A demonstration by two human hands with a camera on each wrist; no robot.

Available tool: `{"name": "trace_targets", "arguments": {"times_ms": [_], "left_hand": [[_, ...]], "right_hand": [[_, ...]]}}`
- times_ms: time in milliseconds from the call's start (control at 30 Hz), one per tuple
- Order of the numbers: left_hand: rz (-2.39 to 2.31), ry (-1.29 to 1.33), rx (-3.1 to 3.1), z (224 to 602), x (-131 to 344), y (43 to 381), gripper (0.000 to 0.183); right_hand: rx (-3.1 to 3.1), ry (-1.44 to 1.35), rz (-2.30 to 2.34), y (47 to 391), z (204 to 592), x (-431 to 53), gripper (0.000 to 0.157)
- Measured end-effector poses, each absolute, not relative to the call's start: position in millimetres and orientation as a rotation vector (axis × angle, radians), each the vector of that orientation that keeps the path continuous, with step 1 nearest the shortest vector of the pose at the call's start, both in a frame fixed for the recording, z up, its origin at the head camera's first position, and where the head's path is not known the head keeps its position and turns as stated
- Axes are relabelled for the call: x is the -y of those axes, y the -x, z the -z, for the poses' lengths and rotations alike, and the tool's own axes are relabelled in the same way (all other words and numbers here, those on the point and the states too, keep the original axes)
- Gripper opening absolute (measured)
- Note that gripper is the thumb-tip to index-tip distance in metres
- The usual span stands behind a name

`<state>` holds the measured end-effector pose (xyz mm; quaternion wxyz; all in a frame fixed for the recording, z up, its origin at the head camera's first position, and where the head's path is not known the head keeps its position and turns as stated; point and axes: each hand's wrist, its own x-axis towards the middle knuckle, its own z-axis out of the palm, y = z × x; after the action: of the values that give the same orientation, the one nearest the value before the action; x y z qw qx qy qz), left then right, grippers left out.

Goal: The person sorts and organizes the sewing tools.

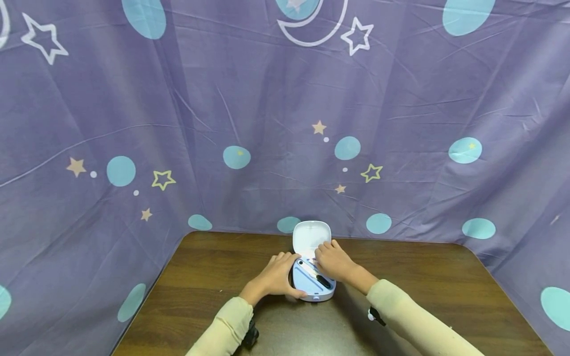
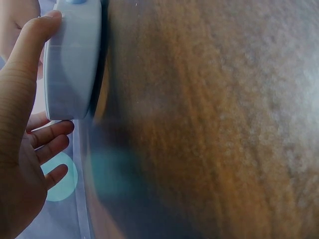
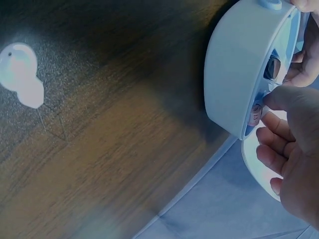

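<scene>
A pale blue and white case (image 1: 307, 286) stands on the table with its white lid (image 1: 311, 233) raised at the back. Along its left side my left hand (image 1: 277, 275) grips it, thumb at the front and fingers toward the rear; the left wrist view shows the thumb on the case wall (image 2: 72, 59). Inside lies a slim white tool with a black end (image 1: 323, 282). Over the right rear of the tray, my right hand (image 1: 335, 261) has curled fingers. In the right wrist view its thumb and forefinger pinch a small pink-labelled piece (image 3: 254, 115), partly hidden by the case rim.
The brown wooden table (image 1: 213, 277) reaches back to a purple curtain (image 1: 267, 198) with stars and dots. A small white round-headed object (image 1: 371, 315) shows beside the right forearm. Something black (image 1: 251, 335) sits beneath the left wrist.
</scene>
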<state>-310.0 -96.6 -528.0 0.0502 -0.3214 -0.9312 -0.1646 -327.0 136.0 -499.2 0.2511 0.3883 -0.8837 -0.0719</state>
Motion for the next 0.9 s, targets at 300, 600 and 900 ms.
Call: {"name": "trace_targets", "arguments": {"times_ms": [300, 600, 900], "left_hand": [[0.505, 0.976, 2.834, 530, 97, 310, 0.105], [0.513, 0.979, 2.835, 528, 96, 308, 0.104], [0.517, 0.975, 2.840, 529, 97, 310, 0.102]], "right_hand": [[2.415, -1.031, 0.179, 327, 502, -135, 0.028], [2.420, -1.052, 0.077, 327, 498, -139, 0.029], [2.534, -1.062, 0.014, 324, 474, -154, 0.025]]}}
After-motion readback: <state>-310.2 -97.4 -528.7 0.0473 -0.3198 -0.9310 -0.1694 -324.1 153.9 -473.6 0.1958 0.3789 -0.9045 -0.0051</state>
